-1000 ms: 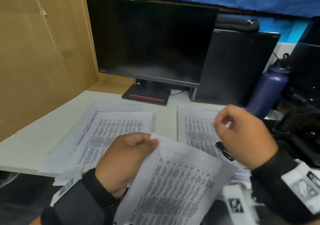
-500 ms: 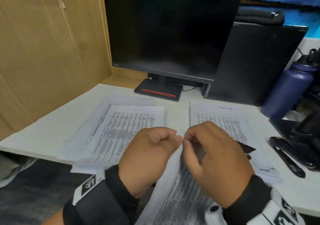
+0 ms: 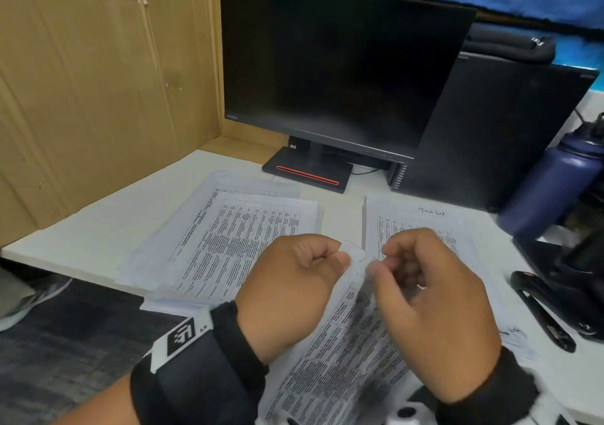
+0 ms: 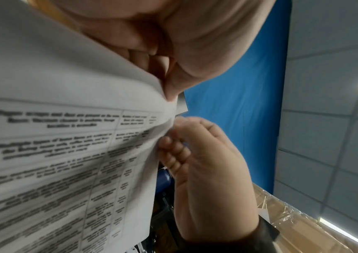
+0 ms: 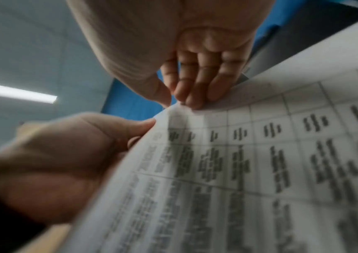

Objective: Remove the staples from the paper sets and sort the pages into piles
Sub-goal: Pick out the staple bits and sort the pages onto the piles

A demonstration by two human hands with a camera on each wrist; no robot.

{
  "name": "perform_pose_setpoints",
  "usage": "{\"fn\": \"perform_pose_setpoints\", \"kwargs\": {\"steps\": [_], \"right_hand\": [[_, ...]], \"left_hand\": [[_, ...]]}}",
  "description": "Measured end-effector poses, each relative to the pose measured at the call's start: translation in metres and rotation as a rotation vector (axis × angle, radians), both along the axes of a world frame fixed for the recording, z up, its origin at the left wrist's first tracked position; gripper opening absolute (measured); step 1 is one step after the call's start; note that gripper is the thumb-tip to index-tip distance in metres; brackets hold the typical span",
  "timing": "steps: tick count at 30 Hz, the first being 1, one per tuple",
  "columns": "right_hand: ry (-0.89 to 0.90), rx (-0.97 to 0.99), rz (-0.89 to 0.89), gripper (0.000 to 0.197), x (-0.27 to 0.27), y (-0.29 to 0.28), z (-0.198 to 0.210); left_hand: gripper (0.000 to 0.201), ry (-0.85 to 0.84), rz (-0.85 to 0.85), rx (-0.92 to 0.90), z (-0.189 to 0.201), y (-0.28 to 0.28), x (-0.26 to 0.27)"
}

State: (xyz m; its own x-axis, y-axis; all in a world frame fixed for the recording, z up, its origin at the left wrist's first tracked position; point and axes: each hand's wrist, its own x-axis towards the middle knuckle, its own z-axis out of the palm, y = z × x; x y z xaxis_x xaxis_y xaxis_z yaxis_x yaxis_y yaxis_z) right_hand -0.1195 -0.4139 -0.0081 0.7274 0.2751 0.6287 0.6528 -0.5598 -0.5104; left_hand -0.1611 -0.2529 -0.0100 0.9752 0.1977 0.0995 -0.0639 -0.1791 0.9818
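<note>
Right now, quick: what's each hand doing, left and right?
Left hand: closed, pinching the top corner of the paper set.
Right hand: closed, fingertips pinching the same corner; no staple can be made out.

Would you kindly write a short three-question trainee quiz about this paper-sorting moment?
1. True or false: the left hand pinches the top corner of the held paper set.
2. Where is the right hand? A) on the purple bottle B) at the same corner C) on the monitor
3. How many paper piles lie on the desk?

Key: 1 true; 2 B; 3 two, a left pile and a right pile.
</note>
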Motion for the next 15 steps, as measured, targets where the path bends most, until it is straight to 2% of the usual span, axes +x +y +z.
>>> {"fn": "perform_pose_setpoints", "kwargs": {"steps": [2,4,9,15], "right_hand": [[-0.214,-0.166,0.046,0.005,0.003,-0.002,-0.002],[-0.308,-0.275,0.053,0.003,0.006,-0.001,-0.002],[-0.337,-0.422,0.012,0.010,0.007,0.008,0.004],[-0.353,-0.610,0.018,0.018,0.012,0.014,0.023]], "left_hand": [[0.032,0.009,0.001,-0.016,0.000,0.001,0.001],[0.033,0.011,0.007,-0.030,-0.001,0.001,0.001],[0.030,-0.058,0.027,0.069,0.004,0.006,0.001],[0.034,-0.149,0.020,0.377,0.008,0.010,-0.003]]}}
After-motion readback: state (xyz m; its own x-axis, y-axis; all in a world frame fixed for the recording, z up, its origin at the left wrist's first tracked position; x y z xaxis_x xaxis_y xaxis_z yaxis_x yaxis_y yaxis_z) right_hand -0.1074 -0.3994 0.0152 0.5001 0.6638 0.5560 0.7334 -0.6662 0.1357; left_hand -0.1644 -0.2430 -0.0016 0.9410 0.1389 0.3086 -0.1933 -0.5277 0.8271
